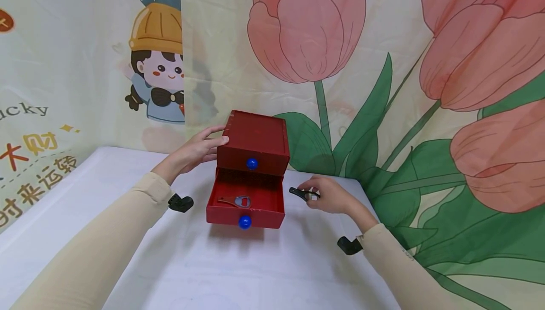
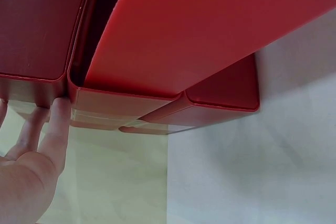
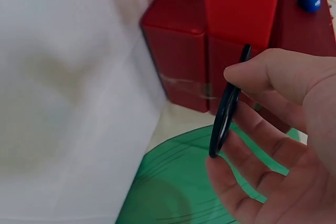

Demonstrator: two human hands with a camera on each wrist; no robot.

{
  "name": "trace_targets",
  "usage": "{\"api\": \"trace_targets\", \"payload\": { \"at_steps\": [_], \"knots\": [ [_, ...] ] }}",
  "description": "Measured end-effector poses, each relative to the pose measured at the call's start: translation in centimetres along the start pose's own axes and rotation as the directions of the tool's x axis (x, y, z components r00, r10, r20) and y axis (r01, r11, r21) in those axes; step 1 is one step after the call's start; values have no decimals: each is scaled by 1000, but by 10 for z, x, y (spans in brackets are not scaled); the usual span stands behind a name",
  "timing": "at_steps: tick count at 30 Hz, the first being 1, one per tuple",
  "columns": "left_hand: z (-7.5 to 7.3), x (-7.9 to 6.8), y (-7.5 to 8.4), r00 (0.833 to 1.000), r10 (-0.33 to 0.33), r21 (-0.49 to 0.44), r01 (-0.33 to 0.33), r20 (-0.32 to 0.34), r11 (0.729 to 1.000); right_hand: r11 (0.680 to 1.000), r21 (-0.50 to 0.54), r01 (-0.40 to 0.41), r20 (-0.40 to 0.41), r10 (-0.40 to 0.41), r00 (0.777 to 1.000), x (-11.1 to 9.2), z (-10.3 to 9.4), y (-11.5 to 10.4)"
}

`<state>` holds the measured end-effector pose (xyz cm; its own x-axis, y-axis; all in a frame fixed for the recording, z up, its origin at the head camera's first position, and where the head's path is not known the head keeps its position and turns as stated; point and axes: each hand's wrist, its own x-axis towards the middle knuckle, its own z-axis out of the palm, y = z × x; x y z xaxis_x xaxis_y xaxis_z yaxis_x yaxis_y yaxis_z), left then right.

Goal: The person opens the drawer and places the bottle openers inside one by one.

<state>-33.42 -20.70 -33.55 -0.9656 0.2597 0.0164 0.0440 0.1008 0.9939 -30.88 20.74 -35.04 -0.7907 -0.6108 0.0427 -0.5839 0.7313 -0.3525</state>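
A dark red drawer cabinet [image 1: 257, 132] stands in the middle, its open drawer [image 1: 213, 213] slid out towards me. Inside that drawer lies a bottle opener [image 1: 242, 201] with a brown handle and a metal head. My left hand [image 1: 196, 151] rests against the cabinet's left side, its fingers extended; the left wrist view shows fingertips [image 2: 60, 108] at the side wall. To the right of the cabinet, my right hand [image 1: 329, 194] pinches a flat black tool with a loop [image 1: 299, 193] between thumb and fingers. In the right wrist view this black tool [image 3: 226, 114] appears nearly edge-on.
Blue round knobs [image 1: 252, 163] mark the drawer fronts. Below the open drawer, another closed tier [image 2: 226, 87] shows in the left wrist view. A white-covered table [image 1: 272, 272] bears the cabinet; a printed cloth with tulips [image 1: 308, 31] hangs behind.
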Motion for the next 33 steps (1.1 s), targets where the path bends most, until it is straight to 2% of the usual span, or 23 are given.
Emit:
{"api": "trace_targets", "payload": {
  "at_steps": [16, 26, 33],
  "knots": [
    [0, -1, -1, 1000, 0, 13, 0, -4, 1000, 994, -12, 112, -5, -113, 994, -2, -18, -39],
    [0, 0, -1, 1000, 3, 10, -3, -1, 1000, 990, -12, 142, 27, -142, 990, 6, -23, -64],
    [-1, 1, -1, 1000, 3, -2, -3, 4, 1000, 978, -8, 208, 39, -207, 978, 16, -20, -77]
  ]
}}
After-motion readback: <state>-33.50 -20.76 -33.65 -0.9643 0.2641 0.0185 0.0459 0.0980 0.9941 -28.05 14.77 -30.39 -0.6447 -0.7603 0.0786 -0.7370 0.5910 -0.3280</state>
